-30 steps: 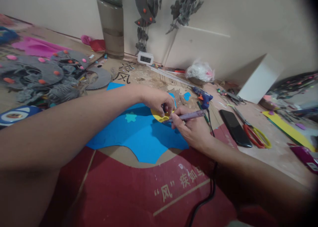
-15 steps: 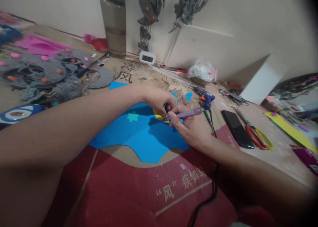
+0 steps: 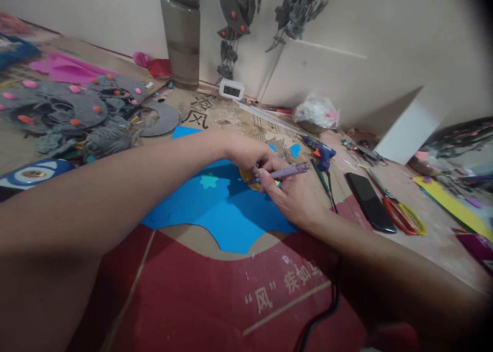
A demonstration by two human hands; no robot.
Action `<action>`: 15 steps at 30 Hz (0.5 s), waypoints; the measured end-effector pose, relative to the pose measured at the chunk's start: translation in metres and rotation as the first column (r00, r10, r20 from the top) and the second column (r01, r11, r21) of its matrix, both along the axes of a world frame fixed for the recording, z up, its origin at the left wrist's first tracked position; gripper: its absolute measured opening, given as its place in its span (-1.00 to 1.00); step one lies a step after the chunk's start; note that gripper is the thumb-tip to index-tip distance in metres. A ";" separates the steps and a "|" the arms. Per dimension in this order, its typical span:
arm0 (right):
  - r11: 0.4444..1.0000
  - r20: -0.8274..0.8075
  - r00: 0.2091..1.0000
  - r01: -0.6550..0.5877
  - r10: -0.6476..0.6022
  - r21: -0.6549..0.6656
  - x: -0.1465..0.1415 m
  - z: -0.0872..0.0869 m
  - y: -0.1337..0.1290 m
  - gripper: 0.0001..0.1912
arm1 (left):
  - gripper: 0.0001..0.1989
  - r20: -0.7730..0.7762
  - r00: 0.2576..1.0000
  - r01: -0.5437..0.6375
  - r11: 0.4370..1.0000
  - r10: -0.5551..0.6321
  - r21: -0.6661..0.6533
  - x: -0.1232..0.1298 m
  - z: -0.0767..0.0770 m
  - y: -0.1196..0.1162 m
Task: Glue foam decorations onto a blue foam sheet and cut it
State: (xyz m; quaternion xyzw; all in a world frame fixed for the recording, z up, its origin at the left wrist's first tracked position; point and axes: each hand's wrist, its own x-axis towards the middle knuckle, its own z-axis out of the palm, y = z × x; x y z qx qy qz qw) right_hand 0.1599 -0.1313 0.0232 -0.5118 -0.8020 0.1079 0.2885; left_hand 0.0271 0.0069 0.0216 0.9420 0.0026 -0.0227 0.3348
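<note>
My right hand [image 3: 295,195] is closed around a purple pen [image 3: 290,171], its tip low over a round yellow piece [image 3: 246,178]. Bent over the far side of that piece is my left hand [image 3: 252,154], fingers curled down and partly hidden; a small dark spot shows at its fingertips, too little to name. The yellow piece lies on a blue sheet [image 3: 227,213] with scalloped edges, and both hands cover part of it. Left of the hands, a small mint-green flower-shaped cutout [image 3: 209,180] rests on the blue sheet.
Red-printed cardboard [image 3: 200,300] lies under the sheet. To the right are a blue glue gun [image 3: 324,154] with a black cord, a phone [image 3: 370,202] and scissors [image 3: 404,216]. Grey felt crescents [image 3: 73,105] lie left. A bottle [image 3: 180,39] and digital clock [image 3: 231,89] stand behind.
The pen's rear end has swung slightly left and up as my right hand shifts its angle. My left hand stays over the yellow piece. The whole view has moved a little.
</note>
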 end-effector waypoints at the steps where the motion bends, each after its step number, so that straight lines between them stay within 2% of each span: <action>1: 1.000 0.007 1.000 0.006 -0.006 -0.002 0.000 0.000 0.000 -0.65 | -0.66 0.015 1.000 0.020 1.000 -0.020 -0.023 0.000 -0.001 0.001; 9: 1.000 -0.010 1.000 0.008 -0.008 0.009 -0.003 -0.004 0.003 -0.67 | -0.60 0.055 0.997 0.053 0.997 -0.050 -0.063 0.002 -0.002 0.002; 13: 1.000 -0.014 1.000 -0.004 0.004 0.022 -0.005 -0.005 0.004 -0.66 | -0.69 0.038 0.994 0.101 0.991 -0.098 -0.087 0.004 0.000 0.001; 15: 1.000 -0.002 1.000 0.003 -0.003 0.016 -0.006 -0.006 0.004 -0.66 | -0.73 0.020 0.998 0.066 0.996 -0.065 -0.054 0.004 0.000 0.001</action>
